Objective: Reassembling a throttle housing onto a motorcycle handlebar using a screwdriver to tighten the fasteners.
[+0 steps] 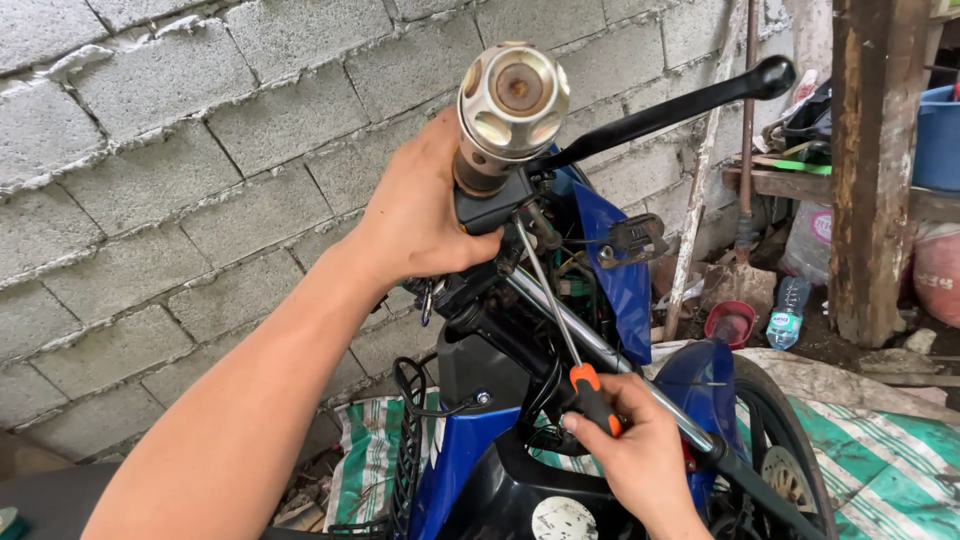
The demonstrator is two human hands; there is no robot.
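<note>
Fingers of right hand (640,450) wrapped around screwdriver (575,355); left hand (425,215) fingers around handlebar (500,130) switch housing.

A single head-worn camera looks forward and slightly down from close range, along the person's arms at the blue motorcycle's chrome-capped handlebar end (512,100), facing a grey concrete-block wall (200,150); no second view shares this scene.
</note>
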